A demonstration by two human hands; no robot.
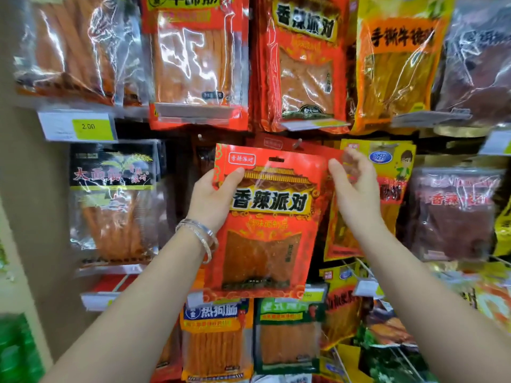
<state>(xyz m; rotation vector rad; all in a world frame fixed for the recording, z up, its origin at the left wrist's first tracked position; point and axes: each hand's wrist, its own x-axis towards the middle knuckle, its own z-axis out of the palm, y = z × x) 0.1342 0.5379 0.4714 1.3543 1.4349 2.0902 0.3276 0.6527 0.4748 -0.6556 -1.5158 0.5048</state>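
A red snack packet with black lettering on a yellow band and a clear window is held up in front of a hanging display. My left hand, with silver bangles at the wrist, grips the packet's upper left edge, thumb on the front. My right hand is at the packet's upper right corner, thumb on the front edge and fingers curled behind it. A hang hole shows at the packet's top, just below a bare metal peg.
Hanging snack packets fill the wall: a matching red packet above, a yellow packet upper right, a black-topped packet at left, an orange packet below. A price tag reads 2.00. A beige wall runs down the left.
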